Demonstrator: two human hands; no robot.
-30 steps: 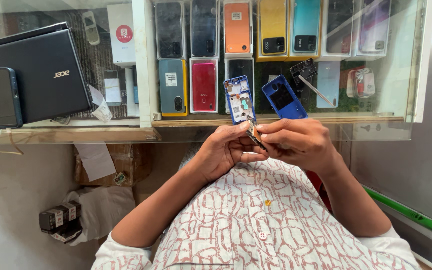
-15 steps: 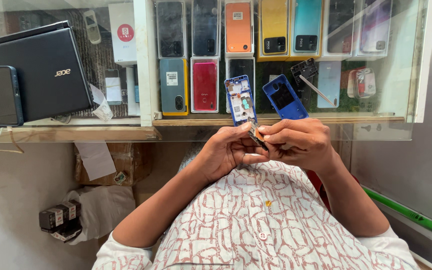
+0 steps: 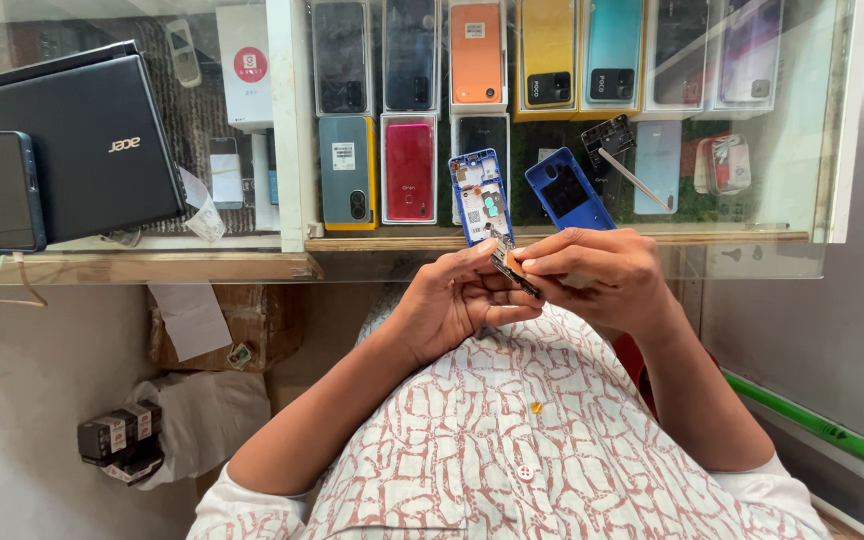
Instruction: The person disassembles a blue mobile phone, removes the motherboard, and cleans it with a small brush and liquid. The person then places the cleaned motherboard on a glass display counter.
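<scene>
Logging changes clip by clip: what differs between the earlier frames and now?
Almost nothing. Both hands stay together over the small part: left hand and right hand keep pinching it in their fingers, with at most a slight shift. The opened phone and blue back cover lie unmoved on the glass counter, and the laptop too.

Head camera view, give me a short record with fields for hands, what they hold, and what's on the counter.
left hand: pinches small part from the left
right hand: fingertips on the same part
counter: opened blue phone and blue back cover lie just beyond the hands
under glass: rows of phone covers
far left: black laptop with a dark phone on it
</scene>
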